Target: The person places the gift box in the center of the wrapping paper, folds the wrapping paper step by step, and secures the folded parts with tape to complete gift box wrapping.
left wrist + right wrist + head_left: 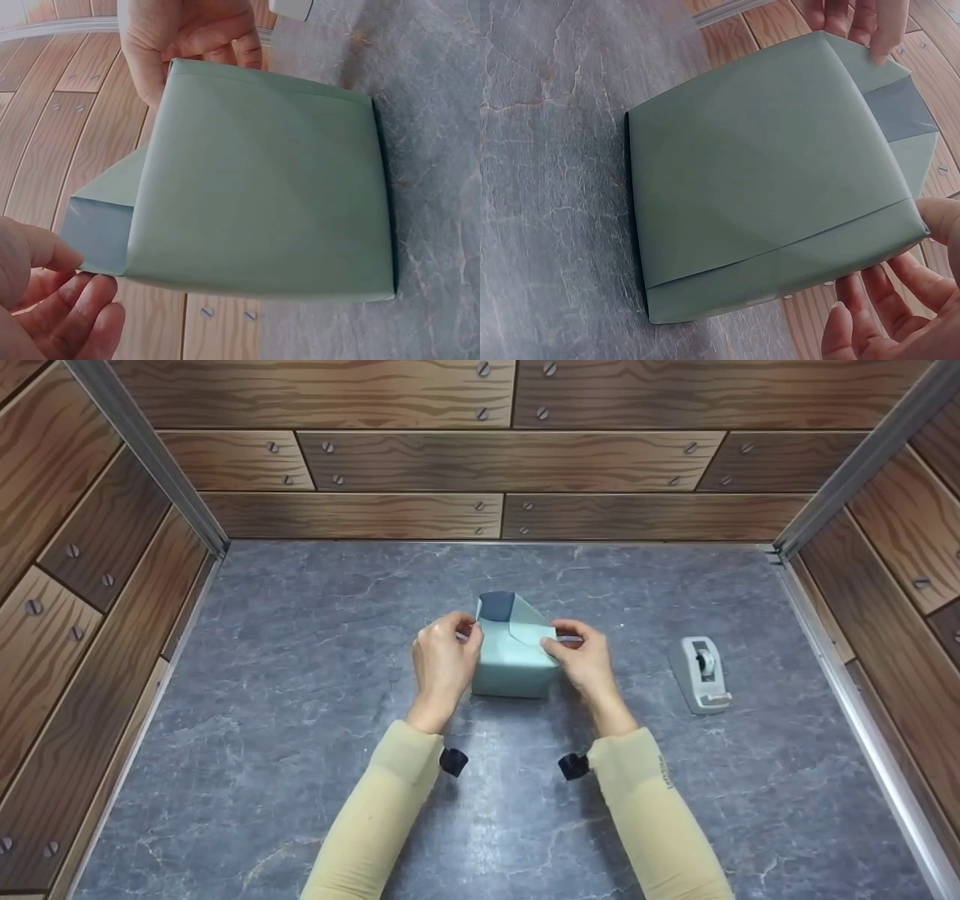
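A box wrapped in pale green paper stands between the hands, its wrapping paper raised at the far top edge and showing a grey-blue inner side. My left hand pinches the left edge of this raised flap between thumb and fingers. On the other side, my right hand grips the box's top right corner, thumb on the folded-over paper and fingers along the side. In the right wrist view the right hand's fingers curl beside the box wall, where a straight paper seam runs near the edge.
A light grey tape dispenser with a roll in it stands to the right of the right hand. The marbled grey tabletop is bordered by wood-patterned walls with metal edge strips at the sides.
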Action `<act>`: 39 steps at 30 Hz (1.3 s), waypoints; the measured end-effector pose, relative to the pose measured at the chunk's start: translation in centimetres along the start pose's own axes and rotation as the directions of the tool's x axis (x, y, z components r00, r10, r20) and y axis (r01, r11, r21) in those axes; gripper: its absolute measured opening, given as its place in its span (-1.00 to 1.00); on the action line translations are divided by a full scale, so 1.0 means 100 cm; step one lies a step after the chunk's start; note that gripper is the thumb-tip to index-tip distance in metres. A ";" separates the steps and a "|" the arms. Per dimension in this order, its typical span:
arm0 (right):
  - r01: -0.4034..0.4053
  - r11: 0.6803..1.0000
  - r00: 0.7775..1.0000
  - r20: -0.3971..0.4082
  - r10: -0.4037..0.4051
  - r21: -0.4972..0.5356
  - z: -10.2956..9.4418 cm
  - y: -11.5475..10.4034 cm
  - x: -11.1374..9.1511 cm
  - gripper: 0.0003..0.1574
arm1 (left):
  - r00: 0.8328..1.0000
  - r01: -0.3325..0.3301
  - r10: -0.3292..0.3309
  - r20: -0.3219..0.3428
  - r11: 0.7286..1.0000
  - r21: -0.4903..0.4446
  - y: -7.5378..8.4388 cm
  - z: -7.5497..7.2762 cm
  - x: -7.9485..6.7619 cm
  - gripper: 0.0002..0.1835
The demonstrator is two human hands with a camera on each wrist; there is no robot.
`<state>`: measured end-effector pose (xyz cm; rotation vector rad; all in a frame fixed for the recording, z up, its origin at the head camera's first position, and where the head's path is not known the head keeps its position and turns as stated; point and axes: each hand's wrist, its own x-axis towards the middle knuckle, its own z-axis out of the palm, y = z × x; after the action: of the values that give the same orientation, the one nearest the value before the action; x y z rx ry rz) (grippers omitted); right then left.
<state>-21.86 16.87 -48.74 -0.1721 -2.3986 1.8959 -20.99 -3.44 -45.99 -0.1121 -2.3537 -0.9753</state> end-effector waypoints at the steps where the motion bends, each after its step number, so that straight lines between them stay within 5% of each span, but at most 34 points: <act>1: -0.005 1.000 1.000 0.002 0.005 -0.001 0.000 0.000 0.000 -0.53 | 1.000 -0.002 0.002 -0.002 1.000 -0.001 0.001 0.000 0.001 -0.92; 39: 0.000 1.000 1.000 -0.012 0.000 0.006 0.001 0.001 -0.001 -0.57 | 1.000 0.005 -0.005 0.019 1.000 -0.025 0.005 -0.001 0.023 -0.91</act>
<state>-21.78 16.78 -48.83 -0.1828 -2.3856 1.8964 -22.67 -3.47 -44.39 -0.1255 -2.3605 -1.0103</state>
